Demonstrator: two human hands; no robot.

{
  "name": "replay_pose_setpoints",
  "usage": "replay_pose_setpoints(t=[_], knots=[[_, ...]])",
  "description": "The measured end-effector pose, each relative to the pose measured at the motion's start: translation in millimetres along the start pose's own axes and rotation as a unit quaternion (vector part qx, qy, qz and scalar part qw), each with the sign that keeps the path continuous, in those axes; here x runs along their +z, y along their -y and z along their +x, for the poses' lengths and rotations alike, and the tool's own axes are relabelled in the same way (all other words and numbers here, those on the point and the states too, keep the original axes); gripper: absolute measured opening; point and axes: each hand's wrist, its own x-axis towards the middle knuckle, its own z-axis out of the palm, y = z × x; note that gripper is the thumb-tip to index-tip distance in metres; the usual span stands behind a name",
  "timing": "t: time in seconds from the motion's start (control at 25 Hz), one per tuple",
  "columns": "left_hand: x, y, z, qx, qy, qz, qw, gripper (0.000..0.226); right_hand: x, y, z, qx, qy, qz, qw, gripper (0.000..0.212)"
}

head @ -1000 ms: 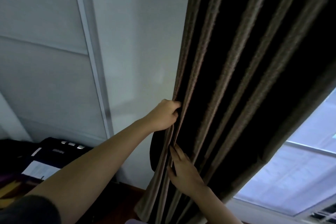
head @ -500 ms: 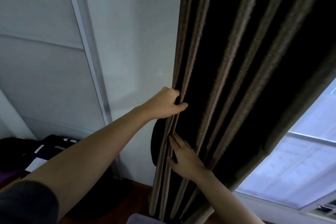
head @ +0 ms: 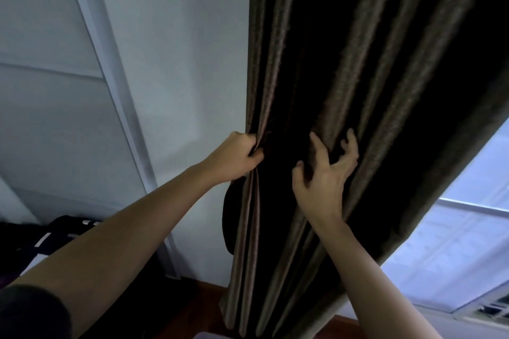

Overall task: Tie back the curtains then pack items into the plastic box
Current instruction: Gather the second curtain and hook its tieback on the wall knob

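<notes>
A dark brown pleated curtain [head: 380, 69] hangs from the top of the view down to the floor, right of centre. My left hand [head: 237, 157] is clenched on the curtain's left edge folds at mid height. To its right, my right hand [head: 325, 173] is raised with fingers spread and curled, its fingertips against the middle pleats, gripping nothing. A dark rounded piece [head: 230, 217] shows behind the curtain's left edge, below my left hand. The plastic box is out of sight.
A white wall [head: 176, 63] and a panelled white door or wardrobe [head: 49, 107] stand to the left. Dark bags and papers [head: 55, 231] lie low at the left. A bright window [head: 457, 250] shows at the lower right. Wooden floor [head: 201, 308] lies below.
My right hand has risen from low on the pleats to beside my left hand and spread its fingers. My left hand keeps its grip on the curtain edge.
</notes>
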Motion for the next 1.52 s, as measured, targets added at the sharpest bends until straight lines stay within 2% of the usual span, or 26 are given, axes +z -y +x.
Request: replay_pose_setpoints(t=[0.08,0.24,0.36,0.56,0.8,0.96,1.04,1.16,1.2,1.24,1.32,1.36,1.4,1.44,1.52], knots=[[0,5,0,0.018,0.013,0.013,1.0,0.042,3,-5,-3,0.012,0.052,0.01,0.999,0.054],[-3,8,2,0.013,0.017,0.032,0.999,0.044,19,0,-33,-0.024,0.267,-0.02,0.963,0.06],[-3,7,3,0.006,0.028,0.033,0.999,0.039,29,1,-59,-0.053,0.344,-0.059,0.936,0.059],[2,-7,3,0.019,0.059,0.022,0.998,0.026,34,-3,-60,-0.05,0.377,-0.079,0.922,0.048],[4,-20,-4,0.027,0.06,0.015,0.998,0.038,31,-7,-69,-0.064,0.422,-0.129,0.895,0.05],[6,-31,-9,0.013,0.082,-0.008,0.997,0.022,37,-2,-79,-0.038,0.423,-0.135,0.895,0.046],[9,-39,-10,-0.001,0.074,-0.013,0.997,0.03,36,3,-82,-0.033,0.429,-0.152,0.89,0.046],[16,-45,-13,0.006,0.022,0.017,1.0,0.035,24,6,-84,-0.045,0.46,-0.149,0.874,0.041],[17,-44,-13,0.004,0.005,0.022,1.0,0.036,17,5,-83,-0.055,0.455,-0.135,0.879,0.035],[16,-41,-14,-0.002,-0.007,0.023,1.0,0.038,10,2,-81,-0.072,0.41,-0.118,0.902,0.028],[14,-36,-17,-0.008,-0.017,0.02,1.0,0.041,-7,0,-71,-0.082,0.219,-0.071,0.97,0.02],[12,-35,-19,-0.003,-0.019,0.018,1.0,0.042,-14,2,-61,-0.074,0.109,-0.034,0.991,0.022],[11,-34,-20,0.005,-0.021,0.014,1.0,0.042,-21,5,-48,-0.062,0.02,-0.004,0.998,0.026],[9,-33,-21,0.013,-0.025,0.011,1.0,0.043,-25,9,-32,-0.048,-0.031,0.015,0.998,0.032],[8,-34,-22,0.024,-0.038,0.01,0.999,0.048,-30,19,1,-0.013,-0.058,0.024,0.998,0.049]])
